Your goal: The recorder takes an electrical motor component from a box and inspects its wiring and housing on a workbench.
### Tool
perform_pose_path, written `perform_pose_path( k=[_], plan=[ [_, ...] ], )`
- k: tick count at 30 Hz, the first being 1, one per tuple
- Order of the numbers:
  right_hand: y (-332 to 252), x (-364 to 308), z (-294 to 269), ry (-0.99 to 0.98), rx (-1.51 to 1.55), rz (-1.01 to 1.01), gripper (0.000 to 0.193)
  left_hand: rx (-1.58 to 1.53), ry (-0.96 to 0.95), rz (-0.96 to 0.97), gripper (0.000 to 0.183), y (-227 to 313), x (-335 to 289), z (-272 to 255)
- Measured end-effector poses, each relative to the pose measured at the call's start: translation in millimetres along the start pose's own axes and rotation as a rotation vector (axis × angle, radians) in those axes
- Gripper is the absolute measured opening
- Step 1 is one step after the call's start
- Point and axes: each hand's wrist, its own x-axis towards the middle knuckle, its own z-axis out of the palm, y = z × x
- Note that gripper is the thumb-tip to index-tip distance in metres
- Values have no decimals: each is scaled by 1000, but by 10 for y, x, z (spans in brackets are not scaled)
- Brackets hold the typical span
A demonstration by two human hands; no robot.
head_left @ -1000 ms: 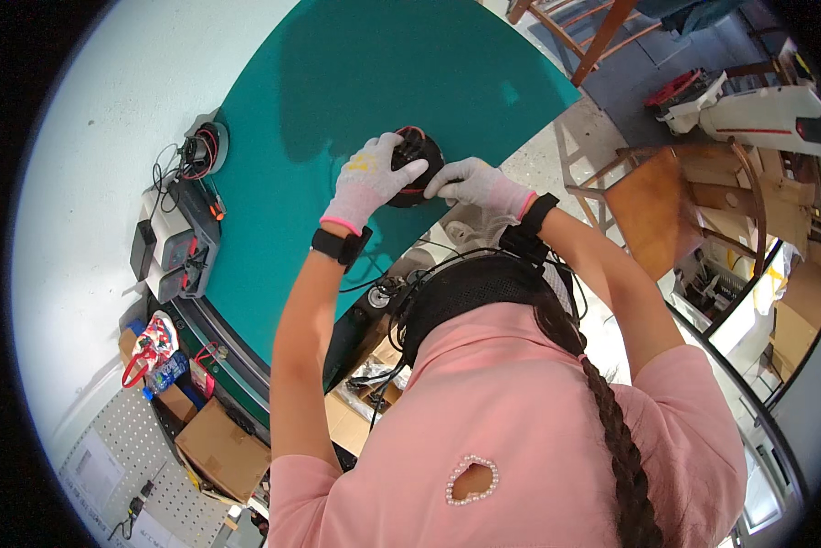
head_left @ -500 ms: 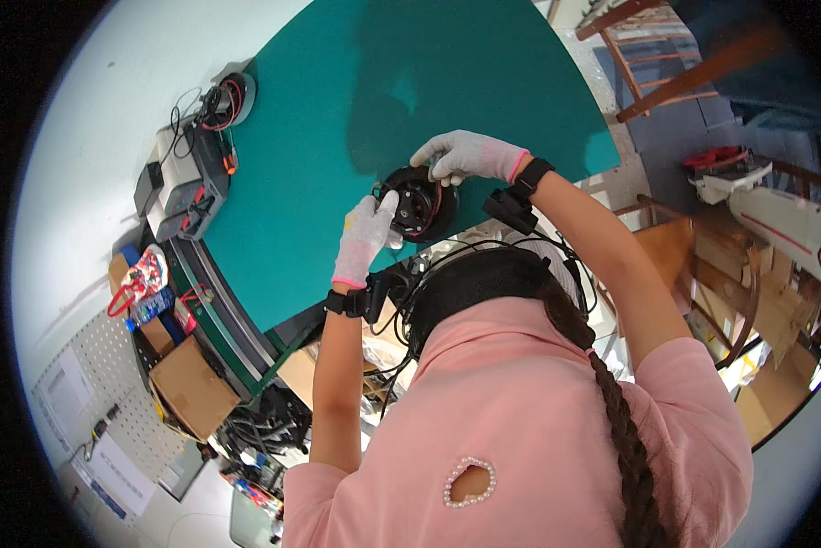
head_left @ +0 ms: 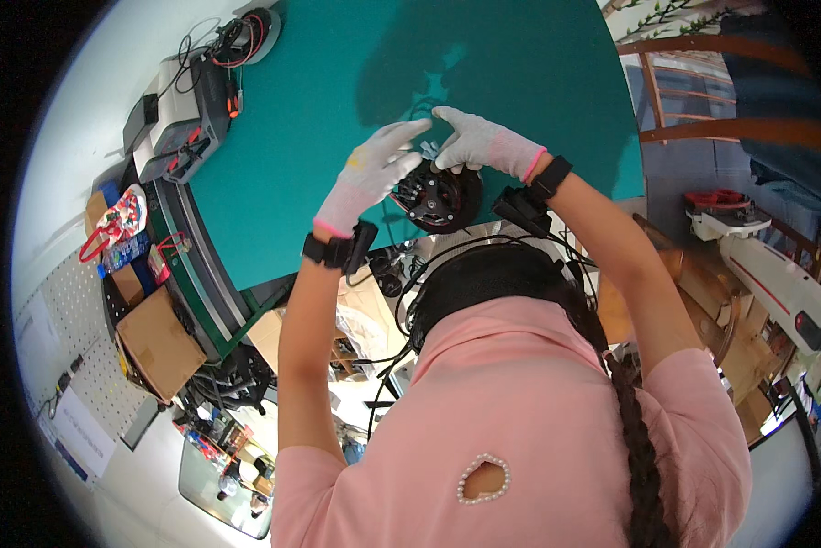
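A round black wheel-like device (head_left: 439, 203), with a spoked or bolted hub, rests on the green table near its front edge. Both my hands wear whitish gloves with pink cuffs. My left hand (head_left: 371, 173) is open at the device's upper left, index finger stretched away and thumb bent towards the hub. From the other side my right hand (head_left: 486, 144) reaches over the device's upper rim, its fingers apart. Between the hands shows a small pale blue-grey piece (head_left: 429, 150); its kind and whether a finger touches it cannot be made out.
The green tabletop (head_left: 310, 164) spreads out beyond my hands. Left of it stand a grey-black machine (head_left: 184, 114) and a round part with loose cables (head_left: 246, 38). A cardboard box (head_left: 161, 344) is at the lower left. Wooden chair parts (head_left: 652, 87) lie beyond the right edge.
My left hand has lifted off the device and moved up, with its fingers spreading. The right hand has shifted slightly right. A blue-grey piece now shows between them; the whole view has shifted.
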Motion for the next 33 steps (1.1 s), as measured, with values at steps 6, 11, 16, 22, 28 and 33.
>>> perform_pose_path(
  k=[6, 11, 16, 22, 28, 33],
  plan=[
    [82, -117, 78, 200, -10, 43, 88, -128, -553, -10, 28, -86, 444, 69],
    [125, -393, 340, 485, -103, 50, 51, -178, -594, 46, 28, -145, 529, 80],
    [346, -371, 472, 593, 46, 17, 24, -53, -621, 133, 27, -281, 560, 105],
    [301, -358, 486, 569, -330, -6, 27, 137, -757, 443, 30, -469, 653, 72],
    [318, -333, 482, 550, -496, 37, 27, 351, -786, 551, 21, -388, 736, 147],
    [182, -361, 507, 499, -479, 105, 26, 466, -769, 595, 17, -299, 752, 203]
  ],
)
